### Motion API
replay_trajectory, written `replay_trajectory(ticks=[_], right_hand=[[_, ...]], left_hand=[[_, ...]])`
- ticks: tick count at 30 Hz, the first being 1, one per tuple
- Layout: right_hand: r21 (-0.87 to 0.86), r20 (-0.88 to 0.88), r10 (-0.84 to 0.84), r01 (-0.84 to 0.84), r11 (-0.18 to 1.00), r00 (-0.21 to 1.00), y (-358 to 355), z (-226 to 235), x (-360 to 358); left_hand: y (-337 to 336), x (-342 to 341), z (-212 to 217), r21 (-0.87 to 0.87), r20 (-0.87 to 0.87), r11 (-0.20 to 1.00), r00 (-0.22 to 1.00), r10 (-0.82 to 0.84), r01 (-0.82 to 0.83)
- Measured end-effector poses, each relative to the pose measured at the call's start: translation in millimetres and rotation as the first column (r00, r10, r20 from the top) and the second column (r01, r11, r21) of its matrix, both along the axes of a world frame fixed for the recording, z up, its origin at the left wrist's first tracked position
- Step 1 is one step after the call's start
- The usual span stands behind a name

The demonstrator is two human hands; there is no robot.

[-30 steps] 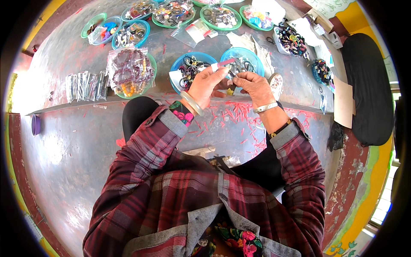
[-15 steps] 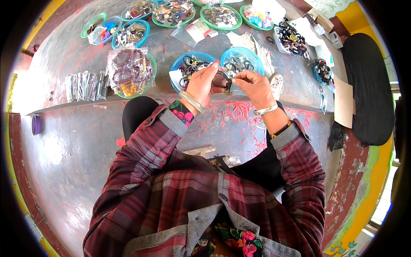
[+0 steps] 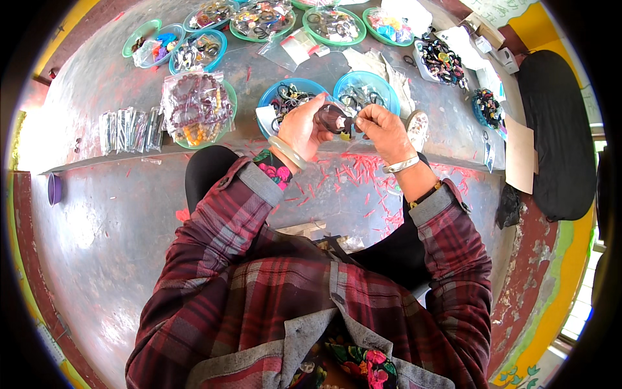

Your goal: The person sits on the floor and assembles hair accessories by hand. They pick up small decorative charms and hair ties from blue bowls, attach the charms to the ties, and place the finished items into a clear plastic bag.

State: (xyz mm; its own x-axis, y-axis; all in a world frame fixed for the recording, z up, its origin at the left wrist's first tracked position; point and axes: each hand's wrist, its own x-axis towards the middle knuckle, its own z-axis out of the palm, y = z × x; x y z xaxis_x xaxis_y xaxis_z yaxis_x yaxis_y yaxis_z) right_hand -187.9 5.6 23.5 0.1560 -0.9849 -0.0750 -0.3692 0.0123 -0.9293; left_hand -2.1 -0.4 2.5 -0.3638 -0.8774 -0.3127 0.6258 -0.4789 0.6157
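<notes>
My left hand (image 3: pixel 303 128) and my right hand (image 3: pixel 382 129) meet above two blue bowls, both pinching a small clear plastic bag (image 3: pixel 337 120) with a dark bracelet inside it. The left blue bowl (image 3: pixel 285 97) and the right blue bowl (image 3: pixel 366 91) hold dark bracelets and rings. A pale bangle circles my left wrist and a silver band my right. My plaid sleeves come up from below.
A green bowl with a bag of bead bracelets (image 3: pixel 197 107) lies left of my hands. A row of narrow clear packets (image 3: pixel 126 128) lies further left. Several more bowls (image 3: pixel 259 19) line the far edge. Red scraps (image 3: pixel 350 175) litter the grey surface. A black cushion (image 3: pixel 557 129) sits right.
My hands have drawn together and lifted slightly; the dark bracelet now sits inside the clear bag between them.
</notes>
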Motion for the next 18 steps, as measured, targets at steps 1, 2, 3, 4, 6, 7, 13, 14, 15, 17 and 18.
replay_trajectory(ticks=[1, 2, 3, 4, 6, 7, 13, 14, 15, 17, 18], right_hand=[[0.060, 0.060, -0.015, 0.012, 0.998, 0.998, 0.1, -0.8, -0.6], [0.121, 0.119, -0.034, 0.019, 0.993, 0.992, 0.1, -1.2, -1.2], [0.161, 0.167, -0.056, 0.029, 0.986, 0.984, 0.2, -0.5, -2.4], [0.202, 0.213, -0.080, 0.036, 0.979, 0.974, 0.2, 0.7, -3.7], [0.242, 0.254, -0.105, 0.041, 0.969, 0.961, 0.3, 1.3, -4.7], [0.242, 0.251, -0.104, 0.042, 0.969, 0.962, 0.2, 1.1, -4.7], [0.253, 0.183, -0.095, 0.046, 0.966, 0.978, -0.3, -8.8, -3.5], [0.254, 0.172, -0.094, 0.048, 0.966, 0.981, -0.3, -10.6, -3.9], [0.256, 0.160, -0.090, 0.047, 0.966, 0.983, -0.4, -10.9, -4.0], [0.260, 0.136, -0.081, 0.043, 0.965, 0.987, -0.1, -10.9, -4.1], [0.262, 0.132, -0.075, 0.038, 0.964, 0.988, 0.1, -10.0, -3.4]], left_hand=[[-0.1, 0.1, 0.5, 0.015, -0.010, 1.000, 1.000, 0.007, -0.007], [-0.5, 0.4, 1.6, 0.025, -0.033, 1.000, 0.999, -0.003, 0.003], [-0.8, 0.0, 6.8, 0.035, -0.057, 0.999, 0.998, -0.014, 0.016], [-0.9, -0.6, 11.4, 0.044, -0.081, 0.999, 0.996, -0.026, 0.029], [2.4, -3.1, 18.5, 0.010, -0.073, 0.999, 0.997, -0.038, 0.038], [3.5, -3.8, 20.2, -0.007, -0.069, 0.999, 0.997, -0.042, 0.042], [2.3, -4.8, -7.2, -0.027, 0.003, 0.999, 0.999, -0.047, 0.047], [2.4, -5.0, -8.9, -0.028, 0.014, 0.999, 0.999, -0.038, 0.038], [3.0, -5.0, -6.8, -0.029, 0.024, 0.999, 0.999, -0.029, 0.029], [3.6, -5.5, -5.8, -0.035, 0.034, 0.999, 0.999, -0.012, 0.013], [3.9, -5.7, -6.1, -0.040, 0.034, 0.999, 0.999, -0.002, 0.004]])
